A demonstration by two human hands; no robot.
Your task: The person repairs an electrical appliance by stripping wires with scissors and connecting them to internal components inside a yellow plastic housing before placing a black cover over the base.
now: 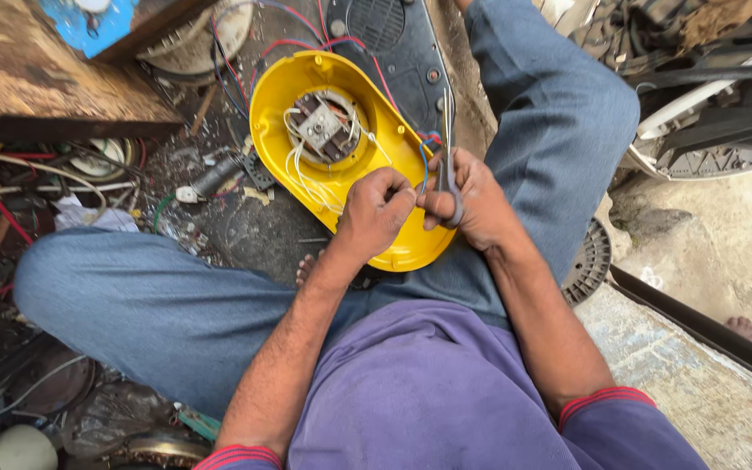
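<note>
Left hand w/ fingers pinched on thin wire ends; right hand closed around grey scissors, blades up. Both above yellow housing w/ motor, between knees.

Yellow oval housing open, motor inside, grey scissors upright

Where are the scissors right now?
In the head view, just right of centre: the scissors are in the right hand, blades pointing up over the yellow casing, beside the left hand.
</note>
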